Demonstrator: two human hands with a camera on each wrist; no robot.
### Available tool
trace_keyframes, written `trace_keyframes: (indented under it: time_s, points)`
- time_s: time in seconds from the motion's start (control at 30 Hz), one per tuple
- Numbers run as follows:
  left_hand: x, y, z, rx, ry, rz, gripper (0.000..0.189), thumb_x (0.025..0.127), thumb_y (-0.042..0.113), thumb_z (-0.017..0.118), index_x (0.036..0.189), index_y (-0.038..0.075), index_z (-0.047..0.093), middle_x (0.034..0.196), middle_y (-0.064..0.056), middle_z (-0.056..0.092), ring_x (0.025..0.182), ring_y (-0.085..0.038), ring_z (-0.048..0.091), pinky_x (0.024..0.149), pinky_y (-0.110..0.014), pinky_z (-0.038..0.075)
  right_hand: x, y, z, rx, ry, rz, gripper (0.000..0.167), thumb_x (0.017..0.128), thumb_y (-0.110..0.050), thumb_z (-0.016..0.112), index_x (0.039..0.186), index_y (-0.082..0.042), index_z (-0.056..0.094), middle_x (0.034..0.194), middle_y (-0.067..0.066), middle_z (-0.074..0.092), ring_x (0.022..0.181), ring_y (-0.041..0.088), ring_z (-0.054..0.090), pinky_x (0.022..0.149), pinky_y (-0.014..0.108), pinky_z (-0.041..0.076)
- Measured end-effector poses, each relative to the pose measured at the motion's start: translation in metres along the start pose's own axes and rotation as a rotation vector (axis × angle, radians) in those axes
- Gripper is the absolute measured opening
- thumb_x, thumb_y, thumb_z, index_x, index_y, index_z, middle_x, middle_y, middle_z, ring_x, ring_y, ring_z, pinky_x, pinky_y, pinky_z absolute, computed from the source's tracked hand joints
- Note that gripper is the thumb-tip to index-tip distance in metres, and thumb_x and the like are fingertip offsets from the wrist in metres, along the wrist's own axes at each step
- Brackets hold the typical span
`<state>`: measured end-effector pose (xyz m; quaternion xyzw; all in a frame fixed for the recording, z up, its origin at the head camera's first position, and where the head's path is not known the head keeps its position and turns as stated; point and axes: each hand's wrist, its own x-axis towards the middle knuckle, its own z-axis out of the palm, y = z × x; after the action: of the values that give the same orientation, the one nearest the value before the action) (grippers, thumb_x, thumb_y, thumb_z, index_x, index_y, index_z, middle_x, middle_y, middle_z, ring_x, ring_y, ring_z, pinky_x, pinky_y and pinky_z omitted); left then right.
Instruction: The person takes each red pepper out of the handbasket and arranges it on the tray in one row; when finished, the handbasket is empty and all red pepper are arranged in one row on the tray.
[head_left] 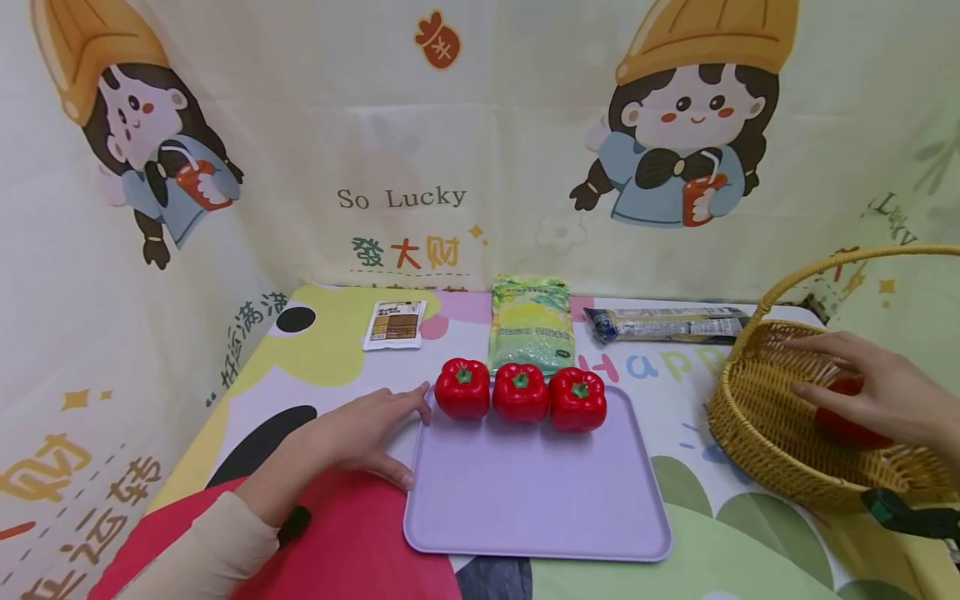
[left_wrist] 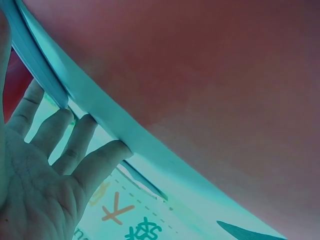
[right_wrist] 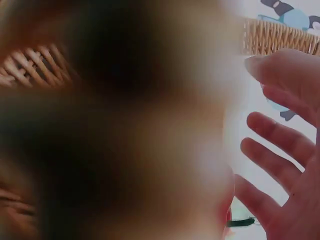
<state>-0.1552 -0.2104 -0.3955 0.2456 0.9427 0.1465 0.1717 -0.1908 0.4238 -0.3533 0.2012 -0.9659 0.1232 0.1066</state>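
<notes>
On a light purple tray (head_left: 536, 492) stand three red bell peppers in a row along its far edge: a left one (head_left: 462, 390), a middle one (head_left: 521, 393) and a right one (head_left: 577, 400). My left hand (head_left: 367, 437) rests beside the tray, its fingertips and thumb at the left rim. In the left wrist view, that hand (left_wrist: 47, 175) has its fingers spread. Over the wicker basket (head_left: 757, 437) at the right is my right hand (head_left: 892, 387), with a red rounded thing (head_left: 851, 429) partly hidden beneath it. The right wrist view shows this hand's fingers (right_wrist: 275, 135) spread apart; blur covers much of that view.
Behind the tray lie a green and yellow pouch (head_left: 531, 325), a small white and brown packet (head_left: 395, 325) and a long dark packet (head_left: 667, 325). The basket's tall handle (head_left: 772, 292) arches at the right. A printed cloth (head_left: 525, 167) hangs behind.
</notes>
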Motion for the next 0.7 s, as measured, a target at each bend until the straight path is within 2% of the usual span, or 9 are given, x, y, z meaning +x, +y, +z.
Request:
trace_keyframes:
  time_s: [0.03,0.1,0.13,0.2,0.3,0.47,0.7]
  points:
    - [0.0,0.0,0.0,-0.001,-0.001,0.0,0.078,0.063,0.063,0.091,0.125,0.034,0.055,0.162,-0.003,0.04,0.115,-0.019,0.053,0.089,-0.041,0.052,0.0,0.002,0.0,-0.003,0.001,0.0,0.061,0.08,-0.019,0.089,0.133,-0.007,0.062,0.131,0.021,0.057,0.092,0.011,0.06,0.065,0.023,0.05]
    - [0.0,0.0,0.0,-0.001,-0.001,-0.005,0.077,0.062,0.063,0.091,0.125,0.034,0.055,0.162,-0.004,0.04,0.115,-0.02,0.053,0.089,-0.041,0.051,-0.001,0.004,0.0,0.005,-0.011,0.008,0.061,0.082,-0.019,0.088,0.135,-0.006,0.061,0.132,0.022,0.056,0.091,0.014,0.063,0.065,0.028,0.054]
    - [0.0,0.0,0.0,0.001,0.0,-0.006,0.077,0.062,0.063,0.091,0.125,0.034,0.055,0.162,-0.003,0.04,0.115,-0.02,0.053,0.09,-0.042,0.051,-0.001,0.005,-0.001,0.006,-0.023,0.011,0.061,0.084,-0.019,0.087,0.136,-0.005,0.059,0.133,0.024,0.055,0.09,0.023,0.066,0.066,0.033,0.056]
    - [0.0,0.0,0.0,0.003,0.001,-0.008,0.077,0.062,0.062,0.091,0.125,0.034,0.055,0.162,-0.003,0.04,0.115,-0.02,0.054,0.09,-0.042,0.051,-0.001,0.005,-0.002,0.024,-0.049,0.041,0.061,0.087,-0.02,0.084,0.139,-0.004,0.057,0.136,0.027,0.052,0.099,0.04,0.063,0.074,0.047,0.057]
    - [0.001,-0.001,0.0,0.005,0.002,-0.008,0.078,0.062,0.062,0.091,0.125,0.034,0.056,0.161,-0.004,0.04,0.115,-0.02,0.054,0.09,-0.042,0.052,-0.001,0.006,-0.005,0.069,-0.097,0.087,0.061,0.092,-0.021,0.079,0.143,-0.001,0.052,0.14,0.032,0.047,0.108,0.053,0.055,0.082,0.067,0.049]
    - [0.001,0.0,-0.001,-0.008,0.001,-0.009,0.077,0.063,0.061,0.092,0.125,0.033,0.056,0.162,-0.005,0.04,0.115,-0.021,0.054,0.088,-0.042,0.052,0.003,0.01,-0.012,0.086,-0.16,0.147,0.06,0.097,-0.026,0.074,0.143,0.004,0.049,0.138,0.035,0.046,0.114,0.057,0.048,0.084,0.071,0.044]
    - [0.001,0.001,-0.001,0.0,0.001,0.008,0.077,0.064,0.061,0.091,0.125,0.032,0.056,0.161,-0.005,0.04,0.114,-0.02,0.054,0.089,-0.041,0.051,0.001,0.02,-0.013,0.077,-0.183,0.163,0.061,0.095,-0.027,0.076,0.138,0.009,0.051,0.134,0.039,0.05,0.11,0.062,0.051,0.081,0.07,0.046]
